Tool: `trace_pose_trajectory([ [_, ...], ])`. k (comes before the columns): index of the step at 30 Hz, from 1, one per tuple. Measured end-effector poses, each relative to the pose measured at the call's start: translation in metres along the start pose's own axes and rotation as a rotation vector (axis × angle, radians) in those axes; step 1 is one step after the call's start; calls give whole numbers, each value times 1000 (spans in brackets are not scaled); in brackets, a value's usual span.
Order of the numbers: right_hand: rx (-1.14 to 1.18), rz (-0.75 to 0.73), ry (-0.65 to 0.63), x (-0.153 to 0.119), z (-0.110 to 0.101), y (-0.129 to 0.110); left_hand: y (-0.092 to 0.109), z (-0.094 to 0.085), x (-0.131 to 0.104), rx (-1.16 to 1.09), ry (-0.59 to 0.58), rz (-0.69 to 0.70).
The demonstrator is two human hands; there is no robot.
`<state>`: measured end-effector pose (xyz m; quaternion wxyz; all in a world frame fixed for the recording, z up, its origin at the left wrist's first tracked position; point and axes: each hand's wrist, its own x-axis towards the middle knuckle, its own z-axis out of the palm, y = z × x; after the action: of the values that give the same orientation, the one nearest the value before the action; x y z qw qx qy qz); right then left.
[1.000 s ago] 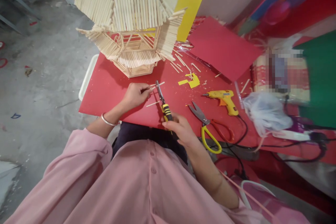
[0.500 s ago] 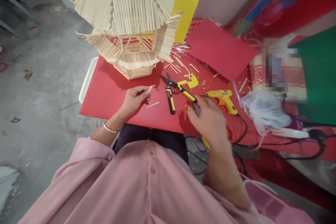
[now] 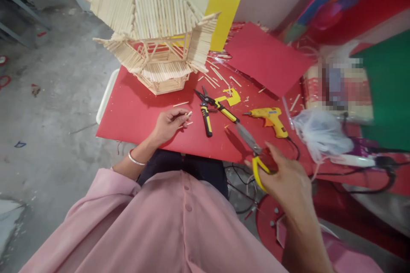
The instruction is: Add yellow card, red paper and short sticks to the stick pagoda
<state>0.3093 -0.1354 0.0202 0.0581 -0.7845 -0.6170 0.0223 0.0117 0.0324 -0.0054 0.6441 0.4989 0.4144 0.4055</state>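
My left hand (image 3: 168,127) is closed, with a short wooden stick (image 3: 189,114) pinched at its fingertips above the red tabletop. One loose stick (image 3: 181,104) lies just beyond it, and another (image 3: 188,124) shows partly beneath the fingers. At the table's front edge, my right hand (image 3: 286,177) grips a pair of scissors (image 3: 250,138) by the yellow handle. Their blades point away over the table, casting a shadow. Black-and-yellow pliers (image 3: 213,104) lie spread between the hands. Behind them stands a pagoda-like model (image 3: 160,21) built of wooden sticks.
A yellow glue gun (image 3: 269,117) lies right of the pliers, its cord running off the edge. Scattered sticks, yellow paper scraps (image 3: 233,97) and a red sheet (image 3: 267,57) cover the back. A clear plastic bag (image 3: 320,134) and cables are at right.
My right hand has moved right and toward me, from over the scissors' blades to their handle. My left hand has shifted slightly right and down; a stick now lies on the table beyond it.
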Motion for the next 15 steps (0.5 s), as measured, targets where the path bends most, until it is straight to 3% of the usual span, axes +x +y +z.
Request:
trace_pose_trajectory([
  [4,263,-81,39,0,-3,-42,2,3,-6,70,-67,21],
  [9,279,-146,-50,17,2,-101,10,7,-10,229,-108,197],
  [15,366,-188,-146,27,5,-114,11,-5,-12,312,-144,280],
])
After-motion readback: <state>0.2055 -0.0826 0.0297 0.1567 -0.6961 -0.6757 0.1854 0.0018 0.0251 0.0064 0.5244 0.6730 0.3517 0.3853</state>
